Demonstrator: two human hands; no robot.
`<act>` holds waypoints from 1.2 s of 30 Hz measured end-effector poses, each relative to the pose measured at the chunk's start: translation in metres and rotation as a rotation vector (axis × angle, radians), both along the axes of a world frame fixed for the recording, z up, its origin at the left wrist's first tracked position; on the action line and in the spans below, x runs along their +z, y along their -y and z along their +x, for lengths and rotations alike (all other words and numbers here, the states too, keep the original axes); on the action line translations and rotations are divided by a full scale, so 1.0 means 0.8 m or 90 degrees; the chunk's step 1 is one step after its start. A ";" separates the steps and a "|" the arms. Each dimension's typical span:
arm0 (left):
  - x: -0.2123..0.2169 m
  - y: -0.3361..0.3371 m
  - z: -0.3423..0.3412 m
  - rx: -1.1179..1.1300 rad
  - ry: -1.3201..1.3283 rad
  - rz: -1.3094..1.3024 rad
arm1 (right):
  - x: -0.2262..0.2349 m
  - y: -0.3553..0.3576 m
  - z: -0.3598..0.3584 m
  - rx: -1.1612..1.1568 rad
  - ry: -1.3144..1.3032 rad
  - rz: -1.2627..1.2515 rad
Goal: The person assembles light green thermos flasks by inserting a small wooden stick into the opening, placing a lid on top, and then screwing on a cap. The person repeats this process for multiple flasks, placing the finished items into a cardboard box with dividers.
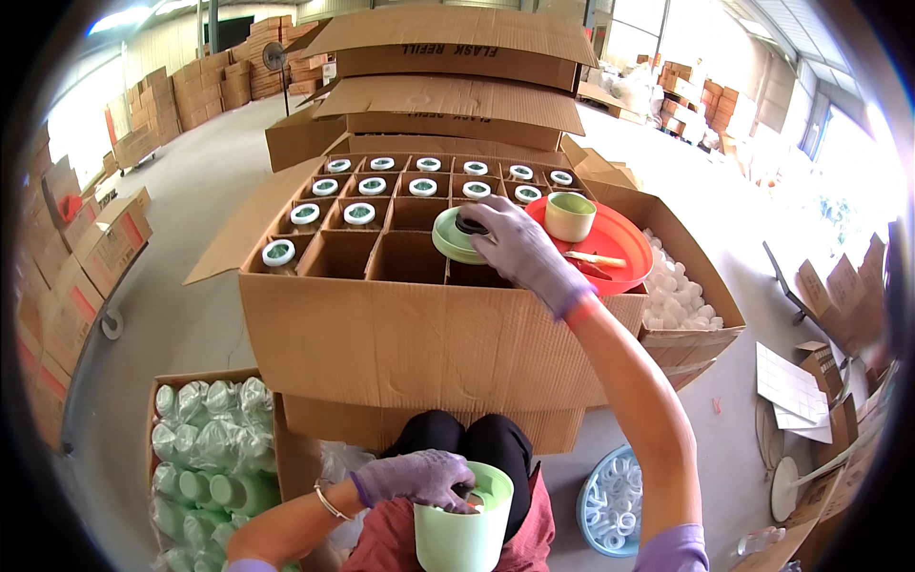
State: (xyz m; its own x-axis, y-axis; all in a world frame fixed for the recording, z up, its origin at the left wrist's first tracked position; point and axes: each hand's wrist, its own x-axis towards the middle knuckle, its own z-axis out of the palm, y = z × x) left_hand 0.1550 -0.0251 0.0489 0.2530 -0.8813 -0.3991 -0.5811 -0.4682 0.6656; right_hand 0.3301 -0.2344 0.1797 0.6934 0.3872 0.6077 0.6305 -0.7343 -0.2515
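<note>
In my lap stands a light green cylindrical container point(464, 539). My gloved left hand point(424, 480) is closed on its rim, fingertips reaching inside, where they are partly hidden. My gloved right hand point(519, 243) is stretched forward over the divided carton point(429, 329), its fingers closed on a small black round piece point(467, 225). That piece is at a pale green round dish point(450, 246), which rests on the dividers at the carton's near side. Several glass flask liners with white rims point(359, 214) stand in the carton's compartments.
Right of the dish lies a red tray point(620, 238) with a green cup point(570, 217) and a brush-like stick point(596, 258). Beyond is a box of white caps point(679, 296). A blue basin point(587, 510) of clear rings and a box of wrapped green containers point(214, 458) flank my legs.
</note>
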 end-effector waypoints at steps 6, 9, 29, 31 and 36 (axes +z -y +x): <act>0.011 -0.017 -0.010 0.171 -0.021 -0.187 | 0.015 0.004 0.061 -0.024 -0.339 -0.104; -0.003 -0.049 -0.002 0.543 -0.155 -0.687 | 0.002 -0.045 -0.011 0.128 0.045 -0.049; -0.008 -0.067 -0.030 0.123 0.228 -0.515 | -0.161 0.040 -0.255 -0.092 -0.805 0.462; -0.013 -0.065 -0.036 0.108 0.171 -0.498 | -0.160 0.029 -0.267 -0.022 -0.727 0.482; -0.005 -0.045 -0.033 0.060 0.133 -0.480 | -0.160 -0.009 -0.288 0.174 -0.555 0.373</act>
